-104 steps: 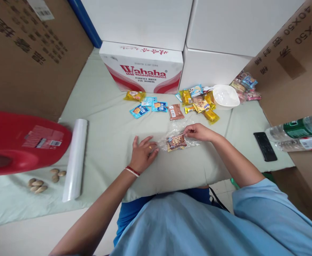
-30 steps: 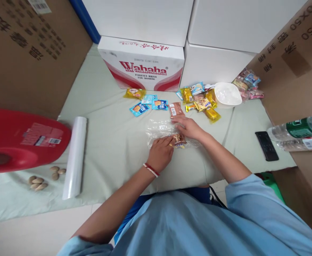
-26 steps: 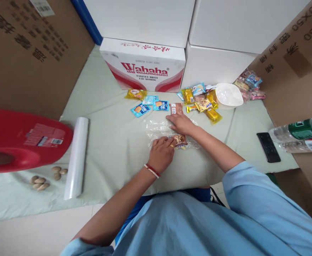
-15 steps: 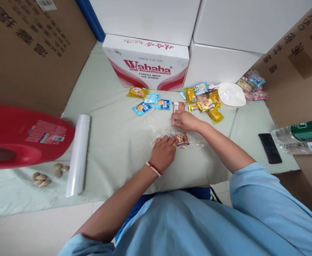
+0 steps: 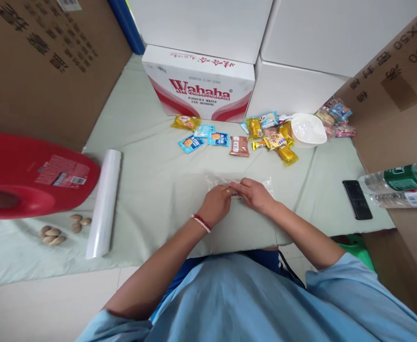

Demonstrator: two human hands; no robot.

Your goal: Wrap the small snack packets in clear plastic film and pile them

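Observation:
At the front middle of the table, my left hand and my right hand meet over a sheet of clear plastic film. Both hands have their fingers closed on the film, the fingertips almost touching. Under them lies a small bundle of snack packets, mostly covered by my fingers. Just beyond, a brown snack packet lies flat, with blue snack sachets to its left.
Further back are yellow snack packets, a white bowl and a Wahaha carton. On the left are a film roll, a red jug and several brown stones or nuts. A phone and bottles lie right.
My right hand has drawn back from beside the brown packet to the bundle, joining my left hand. The film's far part has been folded in toward the bundle.

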